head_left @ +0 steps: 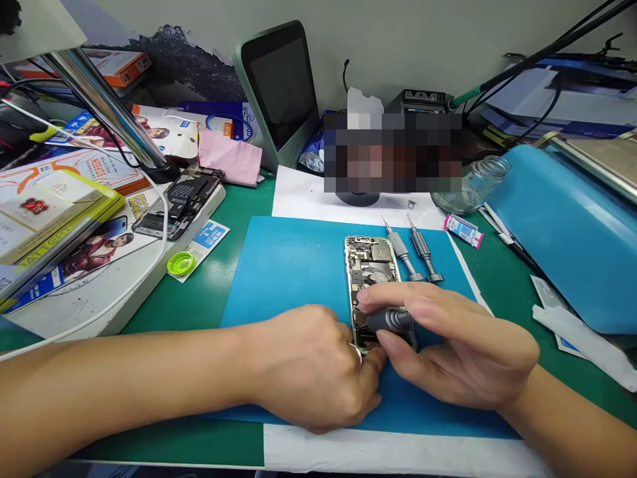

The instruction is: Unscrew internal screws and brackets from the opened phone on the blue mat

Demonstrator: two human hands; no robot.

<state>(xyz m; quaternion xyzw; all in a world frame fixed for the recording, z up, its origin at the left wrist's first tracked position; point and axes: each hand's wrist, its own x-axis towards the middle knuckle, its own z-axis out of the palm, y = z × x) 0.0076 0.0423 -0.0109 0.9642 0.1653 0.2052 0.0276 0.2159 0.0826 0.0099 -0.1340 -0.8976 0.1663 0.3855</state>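
Note:
An opened phone (371, 262) with its insides bare lies on a blue work mat (288, 272). My right hand (462, 345) pinches a dark grey screwdriver (393, 320) between thumb and fingers, its tip down inside the phone's lower half. My left hand (318, 365) is curled with a ring on one finger and presses against the phone's lower left edge, steadying it. The phone's bottom end is hidden under both hands.
Two more screwdrivers (415, 255) lie on the mat right of the phone. A second opened phone (182, 199) rests on a white board at left, near a green cap (180, 263). A glass jar (475, 182), a green tablet (283, 93) and a blue roll (562, 226) stand behind.

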